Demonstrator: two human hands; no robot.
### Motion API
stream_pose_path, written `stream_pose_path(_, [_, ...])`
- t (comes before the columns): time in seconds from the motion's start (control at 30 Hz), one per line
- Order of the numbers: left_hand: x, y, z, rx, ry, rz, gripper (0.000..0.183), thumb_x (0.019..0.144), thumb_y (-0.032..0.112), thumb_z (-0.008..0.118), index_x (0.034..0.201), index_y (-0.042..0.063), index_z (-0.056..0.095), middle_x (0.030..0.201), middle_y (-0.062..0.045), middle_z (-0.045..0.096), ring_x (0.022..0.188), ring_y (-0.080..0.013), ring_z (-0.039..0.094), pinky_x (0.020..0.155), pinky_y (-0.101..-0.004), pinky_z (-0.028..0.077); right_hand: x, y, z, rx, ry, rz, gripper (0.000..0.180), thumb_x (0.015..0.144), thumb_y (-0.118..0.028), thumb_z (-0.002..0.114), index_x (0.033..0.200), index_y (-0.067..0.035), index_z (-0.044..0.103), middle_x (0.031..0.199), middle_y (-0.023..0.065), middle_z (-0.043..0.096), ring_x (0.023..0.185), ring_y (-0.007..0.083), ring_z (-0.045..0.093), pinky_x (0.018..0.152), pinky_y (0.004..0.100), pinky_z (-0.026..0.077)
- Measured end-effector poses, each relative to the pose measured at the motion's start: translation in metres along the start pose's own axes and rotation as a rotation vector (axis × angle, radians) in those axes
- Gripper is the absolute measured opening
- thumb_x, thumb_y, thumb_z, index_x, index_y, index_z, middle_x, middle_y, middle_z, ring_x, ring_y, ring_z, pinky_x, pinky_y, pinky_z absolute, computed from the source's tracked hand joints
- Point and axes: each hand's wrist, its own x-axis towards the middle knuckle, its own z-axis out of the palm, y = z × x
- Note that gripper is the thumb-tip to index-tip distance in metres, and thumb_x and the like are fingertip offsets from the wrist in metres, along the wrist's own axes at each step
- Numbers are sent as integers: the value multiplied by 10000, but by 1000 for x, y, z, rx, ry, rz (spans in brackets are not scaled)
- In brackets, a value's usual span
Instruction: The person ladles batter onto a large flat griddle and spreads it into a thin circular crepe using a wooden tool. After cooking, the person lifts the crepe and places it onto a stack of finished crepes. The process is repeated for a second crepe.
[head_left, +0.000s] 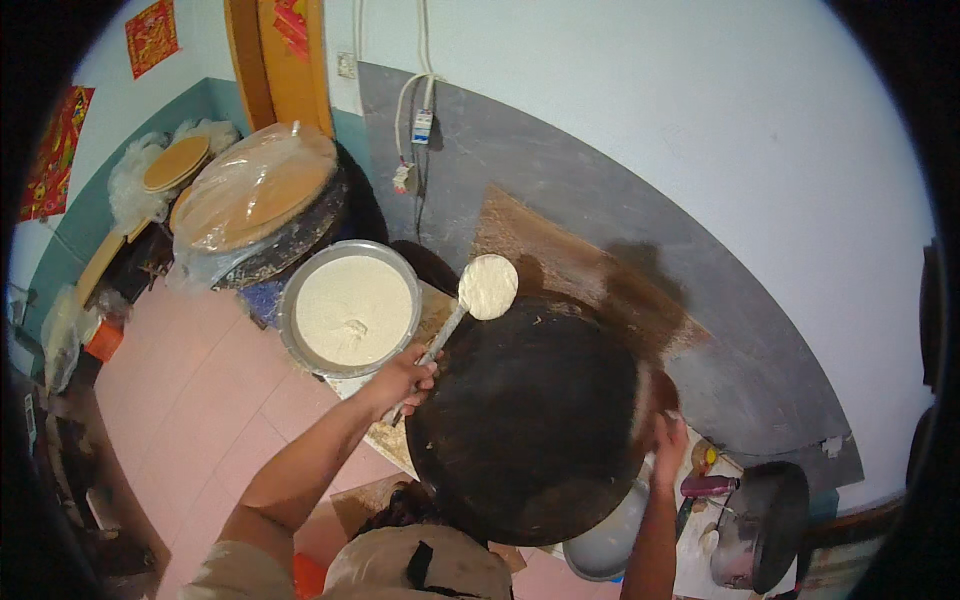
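My left hand (409, 379) grips the handle of a ladle (488, 286), its round bowl full of pale batter above the far left rim of a large round black griddle (532, 420). To the left of the griddle stands a metal basin (283, 319) holding more of the pale batter (352, 311). At the griddle's right edge is my right hand (667, 442), beside a brown, rounded thing that is partly blurred; whether the fingers hold it I cannot tell.
A grey bowl (611, 544) sits under the griddle's near right edge. Farther right are a dark red bottle (709, 486) and a black oval container (769, 525). Behind the basin, a plastic-covered round board (262, 187) rests on a drum. Cables with a switch (422, 126) hang on the wall.
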Motion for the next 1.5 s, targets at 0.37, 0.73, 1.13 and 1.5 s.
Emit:
stream_pose_path(0.37, [52,-62,21,788,257,413,424,977,218,520,1328,11,405,1147,-307,605,1128,-462,553,957,-445,430,83,-117,201,-421,-194,-688,139,861,-155,661,993,-139,623,880,85,656,799,320,643,660,418,511])
stream_pose_path(0.73, [40,-57,25,420,204,76,306,980,182,532,1262,97,447,755,-72,516,543,-155,467,501,-325,400,88,-84,202,-486,-102,-602,162,865,-191,672,1008,-140,615,899,60,679,812,286,666,642,412,525])
stream_pose_path(1.13, [43,-72,38,185,138,57,294,998,170,500,1275,147,406,693,-3,438,417,-90,381,349,-289,314,73,-70,187,-406,-66,-630,260,856,-216,710,1096,-137,649,921,90,703,803,306,682,671,370,540])
stream_pose_path(1.5, [34,-66,40,84,95,31,348,1008,190,461,1349,178,392,718,5,392,437,-80,334,369,-258,328,72,-66,196,-485,-235,-564,232,886,-227,664,1099,-140,638,942,81,697,833,300,673,677,381,530])
